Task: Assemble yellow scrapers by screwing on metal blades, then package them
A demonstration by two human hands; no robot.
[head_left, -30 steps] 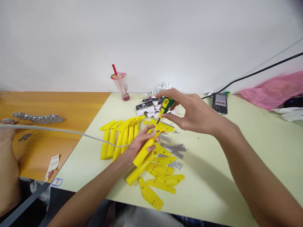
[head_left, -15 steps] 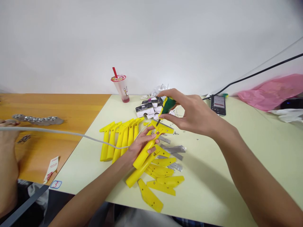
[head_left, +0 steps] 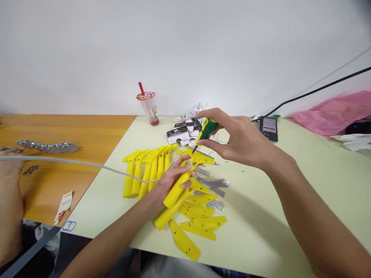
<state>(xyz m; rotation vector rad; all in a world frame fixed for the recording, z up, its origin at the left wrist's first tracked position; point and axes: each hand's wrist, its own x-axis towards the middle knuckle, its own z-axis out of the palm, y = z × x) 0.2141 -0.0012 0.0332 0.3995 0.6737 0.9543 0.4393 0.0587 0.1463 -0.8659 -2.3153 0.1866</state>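
My left hand point(head_left: 176, 173) is closed around the handle of a yellow plastic scraper point(head_left: 177, 190), its wide head pointing away from me. In my right hand point(head_left: 232, 133) is a green and yellow screwdriver point(head_left: 208, 129), gripped between thumb and fingers, its tip down at the scraper's head. Another yellow scraper handle point(head_left: 168, 217) lies just under the held one. To the left, several yellow scrapers point(head_left: 148, 170) lie in a row. Loose yellow head plates point(head_left: 185, 240) and flat grey metal blades point(head_left: 216, 184) are spread to the right and nearer to me. Small screws point(head_left: 226, 161) lie beyond the blades.
Small white and black boxes point(head_left: 178, 135) and a cup with a red straw point(head_left: 150, 108) stand at the back. A phone point(head_left: 268, 129) and a pink plastic bag point(head_left: 333, 110) lie right. A grey cable point(head_left: 116, 172) crosses the left. Another person's arm point(head_left: 10, 200) rests over the wooden table point(head_left: 95, 131).
The screwdriver handle leans slightly further right, with my right hand shifted a little the same way. My left hand keeps hold of the scraper.
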